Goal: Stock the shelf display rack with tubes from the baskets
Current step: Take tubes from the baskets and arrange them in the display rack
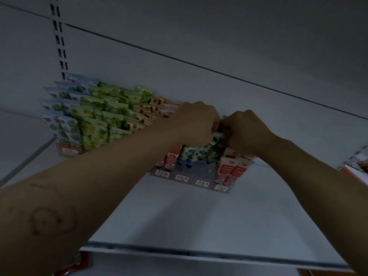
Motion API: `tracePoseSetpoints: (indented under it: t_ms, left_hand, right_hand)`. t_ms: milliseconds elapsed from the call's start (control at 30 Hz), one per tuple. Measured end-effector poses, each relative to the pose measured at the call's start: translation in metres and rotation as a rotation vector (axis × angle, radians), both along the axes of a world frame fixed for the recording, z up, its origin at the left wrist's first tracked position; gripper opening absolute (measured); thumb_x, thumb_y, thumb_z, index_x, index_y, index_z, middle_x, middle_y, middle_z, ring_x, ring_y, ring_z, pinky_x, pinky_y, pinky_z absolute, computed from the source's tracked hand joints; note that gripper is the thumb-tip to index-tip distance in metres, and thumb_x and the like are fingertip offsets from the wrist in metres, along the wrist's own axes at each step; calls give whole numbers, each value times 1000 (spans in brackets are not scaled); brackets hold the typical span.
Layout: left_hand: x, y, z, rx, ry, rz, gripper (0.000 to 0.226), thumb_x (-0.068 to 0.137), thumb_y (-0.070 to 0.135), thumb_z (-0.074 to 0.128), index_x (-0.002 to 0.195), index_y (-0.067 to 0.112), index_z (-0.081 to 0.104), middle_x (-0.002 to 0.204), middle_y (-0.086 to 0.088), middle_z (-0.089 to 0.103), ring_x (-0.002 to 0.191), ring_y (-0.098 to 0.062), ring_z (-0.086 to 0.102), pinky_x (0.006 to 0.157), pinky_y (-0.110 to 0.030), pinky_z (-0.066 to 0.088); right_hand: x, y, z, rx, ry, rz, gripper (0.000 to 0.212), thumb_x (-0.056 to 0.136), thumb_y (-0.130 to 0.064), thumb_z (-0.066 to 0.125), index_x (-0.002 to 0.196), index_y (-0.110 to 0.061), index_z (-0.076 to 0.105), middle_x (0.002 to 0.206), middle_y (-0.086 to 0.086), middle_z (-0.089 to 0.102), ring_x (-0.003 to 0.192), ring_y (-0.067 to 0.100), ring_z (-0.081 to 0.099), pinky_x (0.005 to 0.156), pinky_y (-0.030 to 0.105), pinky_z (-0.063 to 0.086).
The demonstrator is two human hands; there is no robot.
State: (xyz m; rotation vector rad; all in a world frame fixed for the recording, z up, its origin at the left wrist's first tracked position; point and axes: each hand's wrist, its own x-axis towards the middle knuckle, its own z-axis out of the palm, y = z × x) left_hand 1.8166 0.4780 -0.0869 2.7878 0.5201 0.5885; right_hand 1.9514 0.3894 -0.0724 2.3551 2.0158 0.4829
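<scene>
A clear display rack point(201, 176) with price labels along its front stands on the white shelf point(179, 216). It holds upright tubes: red-and-white tubes point(233, 170) at the right, blue-patterned tubes point(191, 154) in the middle, pink ones at the left. My left hand point(196, 122) and my right hand point(246, 132) meet above the rack's middle. Both are closed around the tops of green-patterned tubes point(214, 150), which stand in the rack's middle column. No basket is in view.
A second rack section point(69, 150) to the left is packed with blue, green and red-patterned tubes. The white back panel has a slotted upright point(59, 40). The shelf's front edge point(199, 251) runs below my arms. Red packaging shows at the far right point(356, 168).
</scene>
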Motion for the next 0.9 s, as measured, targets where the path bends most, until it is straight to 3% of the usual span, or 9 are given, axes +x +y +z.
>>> tracePoseSetpoints:
  t_ms: [133, 233, 333, 400, 500, 667, 900]
  left_hand:
    - [-7, -8, -3, 30, 21, 34, 26, 90, 17, 51, 106, 22, 70, 98, -4, 68, 75, -18, 56, 65, -29, 43]
    - [-25, -21, 2, 117, 84, 52, 35, 95, 26, 46, 128, 31, 57, 116, -2, 62, 108, -23, 52, 90, -33, 34]
    - [-51, -38, 5, 247, 73, 90, 40, 94, 33, 48, 133, 24, 52, 133, -2, 53, 124, -24, 42, 104, -35, 26]
    - [-73, -59, 3, 315, -18, 81, 39, 90, 35, 51, 126, 22, 58, 129, -3, 56, 121, -26, 46, 102, -39, 32]
    - [-104, -103, -6, 385, -37, 27, 35, 89, 40, 55, 119, 21, 60, 114, -2, 60, 108, -26, 51, 88, -38, 39]
    - [-145, -169, -62, 243, 83, -71, 36, 91, 46, 55, 119, 24, 58, 116, 1, 57, 107, -22, 54, 83, -34, 42]
    - [-145, -223, -184, -11, 475, -76, 36, 94, 48, 48, 123, 26, 51, 125, 4, 54, 109, -19, 54, 83, -33, 45]
  right_hand:
    - [-7, 0, 6, -76, -25, -44, 18, 77, -20, 70, 87, -6, 67, 83, 11, 65, 70, 21, 54, 60, 28, 42]
    - [-16, -17, 20, -92, 35, -62, 14, 82, -25, 68, 86, -14, 61, 86, 6, 63, 82, 24, 60, 63, 26, 37]
    - [-35, -55, 41, 59, 145, -57, 43, 82, -36, 70, 122, -22, 62, 117, 3, 63, 106, 22, 54, 80, 28, 39]
    - [-58, -88, 49, 156, 156, -2, 52, 81, -37, 71, 129, -24, 58, 121, 2, 62, 111, 23, 52, 87, 29, 36]
    - [-93, -142, 37, 196, 142, 20, 44, 78, -42, 71, 119, -26, 63, 110, -3, 66, 99, 21, 58, 84, 30, 42]
    - [-130, -207, -34, -122, 228, -87, 41, 80, -55, 63, 115, -34, 57, 105, -15, 62, 95, 12, 57, 79, 28, 45]
    - [-136, -241, -189, -661, 436, -238, 55, 83, -48, 66, 128, -19, 52, 117, 2, 60, 104, 23, 55, 76, 30, 44]
